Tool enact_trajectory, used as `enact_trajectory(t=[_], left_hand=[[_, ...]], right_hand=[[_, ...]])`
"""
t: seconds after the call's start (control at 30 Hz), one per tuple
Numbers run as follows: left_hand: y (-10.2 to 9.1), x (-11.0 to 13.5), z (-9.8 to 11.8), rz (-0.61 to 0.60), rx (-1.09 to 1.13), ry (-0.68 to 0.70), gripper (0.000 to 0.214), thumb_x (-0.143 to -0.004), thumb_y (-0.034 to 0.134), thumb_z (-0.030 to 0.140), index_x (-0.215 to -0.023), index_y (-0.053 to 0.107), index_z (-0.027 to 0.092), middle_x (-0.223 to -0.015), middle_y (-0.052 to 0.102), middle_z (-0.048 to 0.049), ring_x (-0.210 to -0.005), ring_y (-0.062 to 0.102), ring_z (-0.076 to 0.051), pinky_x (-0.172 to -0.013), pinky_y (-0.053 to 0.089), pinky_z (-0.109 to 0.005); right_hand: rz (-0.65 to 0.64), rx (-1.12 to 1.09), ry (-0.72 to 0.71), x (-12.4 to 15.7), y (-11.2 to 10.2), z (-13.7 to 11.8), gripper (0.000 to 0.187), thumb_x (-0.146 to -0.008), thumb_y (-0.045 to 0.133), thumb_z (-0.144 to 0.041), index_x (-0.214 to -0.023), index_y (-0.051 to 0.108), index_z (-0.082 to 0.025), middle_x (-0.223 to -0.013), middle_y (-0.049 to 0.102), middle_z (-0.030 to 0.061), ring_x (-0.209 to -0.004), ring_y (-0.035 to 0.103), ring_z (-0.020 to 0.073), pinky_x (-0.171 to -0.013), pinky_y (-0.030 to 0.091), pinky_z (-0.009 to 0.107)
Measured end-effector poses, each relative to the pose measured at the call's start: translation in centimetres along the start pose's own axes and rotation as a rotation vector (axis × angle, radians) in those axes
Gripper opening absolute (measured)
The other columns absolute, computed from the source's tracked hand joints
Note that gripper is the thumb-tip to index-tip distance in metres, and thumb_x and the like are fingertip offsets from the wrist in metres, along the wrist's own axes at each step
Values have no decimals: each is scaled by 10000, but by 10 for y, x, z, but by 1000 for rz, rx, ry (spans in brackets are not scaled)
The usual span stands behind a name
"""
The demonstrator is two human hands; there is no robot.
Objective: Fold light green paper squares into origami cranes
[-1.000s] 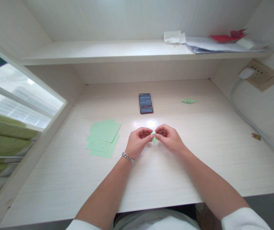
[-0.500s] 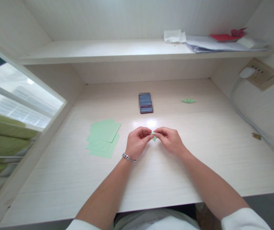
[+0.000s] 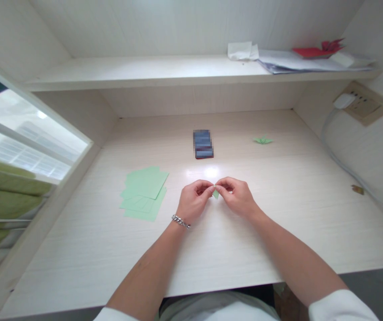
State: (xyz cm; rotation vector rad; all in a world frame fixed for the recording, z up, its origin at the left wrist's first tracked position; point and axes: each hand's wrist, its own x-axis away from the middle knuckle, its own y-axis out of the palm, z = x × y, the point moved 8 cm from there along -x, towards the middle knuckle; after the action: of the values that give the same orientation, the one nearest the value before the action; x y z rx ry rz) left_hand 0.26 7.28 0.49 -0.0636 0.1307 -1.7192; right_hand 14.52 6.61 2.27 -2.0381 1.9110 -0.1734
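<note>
Between my fingertips is a small folded piece of green paper (image 3: 216, 194), its pointed lower end showing below my thumbs. My left hand (image 3: 195, 199), with a chain bracelet at the wrist, pinches it from the left. From the other side my right hand (image 3: 237, 195) grips it between thumb and index finger. The two hands nearly meet at the paper, and the fingers cover most of its folds. Left of my hands lie several loose green paper sheets (image 3: 146, 183), overlapping in a pile. A finished green paper crane (image 3: 263, 140) sits at the back right.
A phone (image 3: 203, 144) with a blurred screen lies behind my hands. A white cable (image 3: 335, 160) runs from the wall socket (image 3: 365, 103) down the right side. Above the desk, a shelf (image 3: 127, 73) bears papers and red folded paper. A small brownish scrap (image 3: 357, 190) lies at right.
My left fingers have shifted slightly down and right, closer to the right hand. The green upper edge that showed between the fingertips is now mostly covered.
</note>
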Motion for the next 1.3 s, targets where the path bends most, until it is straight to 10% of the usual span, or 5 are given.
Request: enact_trajectory(t=[1.3], left_hand=[[-4,-4,-15,95,154,-65,231,-721,712,362,-790,671,145,-726,658,-34,-640,594,-127,-605,494,-245]], right_hand=[[-160,-189,113,-4,15,21,257,-745,681,-317,-957,637,-179,-846,690,51,-760,644,178,-695,508,307]])
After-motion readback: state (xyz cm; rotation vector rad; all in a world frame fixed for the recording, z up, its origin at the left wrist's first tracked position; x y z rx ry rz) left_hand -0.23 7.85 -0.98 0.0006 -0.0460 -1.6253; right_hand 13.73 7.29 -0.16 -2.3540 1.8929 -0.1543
